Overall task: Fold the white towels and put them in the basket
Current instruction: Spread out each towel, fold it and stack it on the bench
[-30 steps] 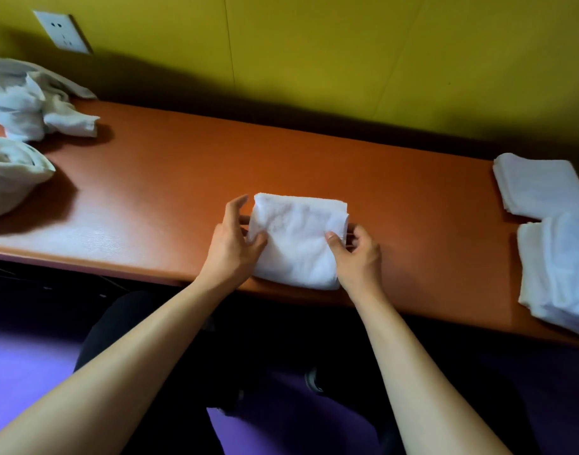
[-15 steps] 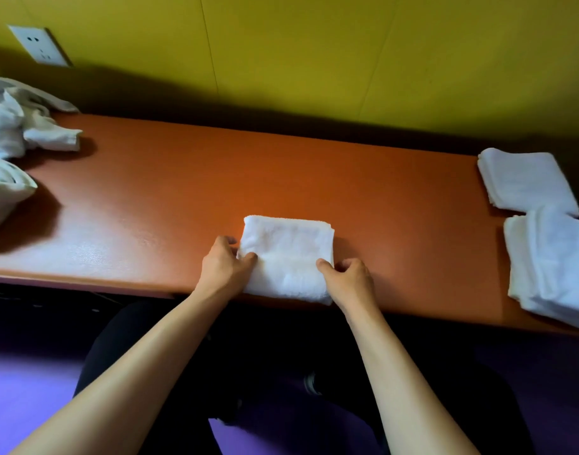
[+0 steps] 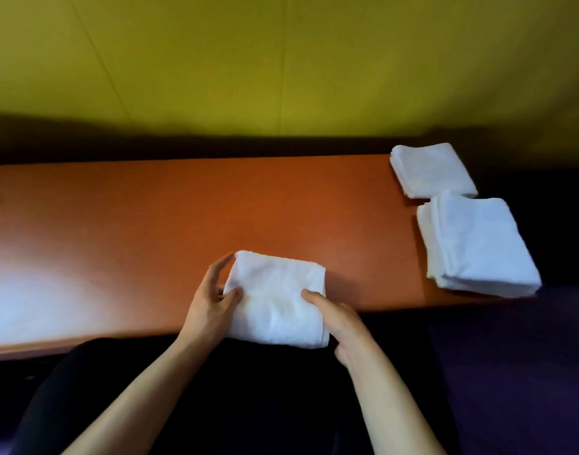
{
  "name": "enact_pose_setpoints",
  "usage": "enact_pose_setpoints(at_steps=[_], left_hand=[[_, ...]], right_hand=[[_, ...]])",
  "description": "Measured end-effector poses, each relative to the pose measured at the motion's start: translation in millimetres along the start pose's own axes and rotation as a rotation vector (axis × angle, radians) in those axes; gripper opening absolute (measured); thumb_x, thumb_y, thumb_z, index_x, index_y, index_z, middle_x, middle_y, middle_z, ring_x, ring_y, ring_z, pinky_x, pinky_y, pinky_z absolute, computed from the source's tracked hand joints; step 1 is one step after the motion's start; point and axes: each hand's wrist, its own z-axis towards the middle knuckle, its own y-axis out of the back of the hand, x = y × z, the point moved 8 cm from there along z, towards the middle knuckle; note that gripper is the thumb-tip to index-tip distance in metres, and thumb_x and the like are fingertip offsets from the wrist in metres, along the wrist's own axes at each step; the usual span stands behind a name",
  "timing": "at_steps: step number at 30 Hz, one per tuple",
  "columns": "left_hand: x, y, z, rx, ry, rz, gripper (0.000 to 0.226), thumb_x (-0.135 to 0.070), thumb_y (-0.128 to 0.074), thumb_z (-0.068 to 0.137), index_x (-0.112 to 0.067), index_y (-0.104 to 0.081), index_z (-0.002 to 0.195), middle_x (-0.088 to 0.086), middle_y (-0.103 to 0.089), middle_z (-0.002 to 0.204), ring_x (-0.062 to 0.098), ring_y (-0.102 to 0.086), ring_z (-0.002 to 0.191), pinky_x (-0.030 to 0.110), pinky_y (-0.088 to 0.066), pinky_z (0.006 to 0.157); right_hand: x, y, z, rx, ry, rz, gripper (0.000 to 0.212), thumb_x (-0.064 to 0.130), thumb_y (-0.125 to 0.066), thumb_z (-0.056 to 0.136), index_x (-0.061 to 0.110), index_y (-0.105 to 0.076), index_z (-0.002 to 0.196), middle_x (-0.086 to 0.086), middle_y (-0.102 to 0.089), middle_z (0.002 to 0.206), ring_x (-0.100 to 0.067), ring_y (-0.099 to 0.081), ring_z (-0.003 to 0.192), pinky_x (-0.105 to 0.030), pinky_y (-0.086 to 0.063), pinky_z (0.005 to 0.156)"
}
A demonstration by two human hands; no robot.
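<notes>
A folded white towel [image 3: 276,298] sits at the near edge of the orange table [image 3: 150,224], its front part overhanging the edge. My left hand [image 3: 209,307] grips its left side, thumb on top and fingers spread along the edge. My right hand [image 3: 339,320] holds its right front corner, thumb pressed on the cloth. At the table's right end lie a small folded white towel [image 3: 432,170] and, nearer to me, a thicker stack of folded white towels [image 3: 475,244]. No basket is in view.
A yellow-green wall [image 3: 281,60] rises behind the table. A dark gap runs along the table's back edge. My dark-clothed lap [image 3: 248,389] is below the near edge. Purple floor [image 3: 511,372] shows at the right.
The view has swung right, so the unfolded towels and wall socket at the left have left the frame. Both hands keep hold of the folded towel, now drawn over the near edge.
</notes>
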Motion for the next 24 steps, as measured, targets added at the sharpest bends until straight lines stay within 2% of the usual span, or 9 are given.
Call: enact_pose_setpoints(at_steps=[2, 4, 6, 8, 10, 13, 17, 21, 24], left_hand=[[-10.3, -21.6, 0.8, 0.048, -0.068, -0.003, 0.062, -0.024, -0.056, 0.081, -0.049, -0.048, 0.138, -0.011, -0.058, 0.069, 0.009, -0.049, 0.058, 0.023, -0.041, 0.059], [-22.6, -41.4, 3.2, 0.085, -0.124, -0.021, 0.063, -0.021, -0.058, 0.089, -0.049, -0.043, 0.143, -0.009, -0.066, 0.098, 0.008, -0.058, 0.072, 0.021, -0.045, 0.068], [-38.1, -60.2, 7.5, 0.111, -0.174, -0.020, 0.063, -0.026, -0.056, 0.090, -0.052, -0.039, 0.145, 0.000, -0.064, 0.125, 0.022, -0.064, 0.088, 0.032, -0.050, 0.078], [-56.8, -78.1, 14.5, 0.121, -0.215, 0.001, 0.062, -0.028, -0.054, 0.090, -0.053, -0.040, 0.144, 0.016, -0.065, 0.111, 0.041, -0.061, 0.082, 0.040, -0.048, 0.071], [-80.1, -96.8, 24.0, 0.135, -0.257, 0.028, 0.056, -0.023, -0.055, 0.095, -0.055, -0.043, 0.141, 0.027, -0.061, 0.100, 0.045, -0.057, 0.077, 0.045, -0.048, 0.065], [-116.7, -128.6, 44.8, 0.158, -0.314, 0.032, 0.051, -0.021, -0.054, 0.100, -0.052, -0.045, 0.139, 0.031, -0.060, 0.100, 0.048, -0.060, 0.077, 0.058, -0.051, 0.064], [-166.3, -174.7, 83.7, 0.188, -0.340, -0.018, 0.067, -0.018, -0.052, 0.080, -0.059, -0.043, 0.132, 0.025, -0.062, 0.099, 0.049, -0.055, 0.068, 0.055, -0.048, 0.055], [-206.6, -229.0, 131.2, 0.197, -0.376, 0.013, 0.074, -0.014, -0.055, 0.074, -0.046, -0.044, 0.139, 0.031, -0.063, 0.103, 0.047, -0.059, 0.070, 0.055, -0.050, 0.053], [-226.4, -271.9, 172.0, 0.171, -0.384, 0.019, 0.064, -0.011, -0.055, 0.075, -0.039, -0.049, 0.133, 0.007, -0.066, 0.107, 0.032, -0.068, 0.074, 0.053, -0.057, 0.061]], right_hand=[[14.8, 22.2, -2.6, -0.038, 0.113, 0.063, 0.035, 0.033, -0.083, 0.076, 0.008, -0.074, 0.100, 0.000, -0.078, 0.088, -0.019, -0.075, 0.084, -0.035, -0.060, 0.081], [31.2, 40.6, -4.8, -0.066, 0.226, 0.094, 0.027, 0.028, -0.082, 0.077, 0.010, -0.075, 0.096, -0.001, -0.078, 0.089, -0.020, -0.076, 0.084, -0.039, -0.061, 0.081], [49.2, 62.0, 0.5, -0.123, 0.321, 0.090, 0.028, 0.026, -0.084, 0.076, 0.012, -0.072, 0.097, -0.001, -0.078, 0.092, -0.021, -0.075, 0.087, -0.041, -0.061, 0.083], [71.4, 87.6, 11.5, -0.185, 0.389, 0.053, 0.028, 0.025, -0.085, 0.075, 0.015, -0.069, 0.096, 0.000, -0.077, 0.093, -0.021, -0.074, 0.089, -0.040, -0.059, 0.082], [104.0, 111.3, 14.7, -0.224, 0.469, 0.018, 0.025, 0.027, -0.084, 0.076, 0.020, -0.070, 0.096, 0.003, -0.076, 0.093, -0.018, -0.073, 0.090, -0.037, -0.058, 0.080], [160.9, 146.0, 18.2, -0.224, 0.564, -0.019, 0.014, 0.020, -0.072, 0.083, 0.020, -0.072, 0.097, 0.006, -0.074, 0.094, -0.014, -0.068, 0.091, -0.028, -0.052, 0.072], [238.0, 191.9, 35.5, -0.237, 0.710, -0.110, 0.018, 0.021, -0.064, 0.079, 0.022, -0.075, 0.093, 0.006, -0.075, 0.094, -0.017, -0.068, 0.096, -0.037, -0.055, 0.082], [290.5, 241.1, 72.2, -0.351, 0.759, -0.101, 0.023, 0.013, -0.067, 0.086, 0.030, -0.068, 0.101, 0.005, -0.071, 0.094, -0.016, -0.069, 0.087, -0.032, -0.055, 0.077], [316.9, 273.6, 103.8, -0.409, 0.734, -0.081, 0.024, 0.013, -0.065, 0.088, 0.023, -0.069, 0.110, 0.000, -0.070, 0.104, -0.020, -0.068, 0.091, -0.036, -0.057, 0.078]])
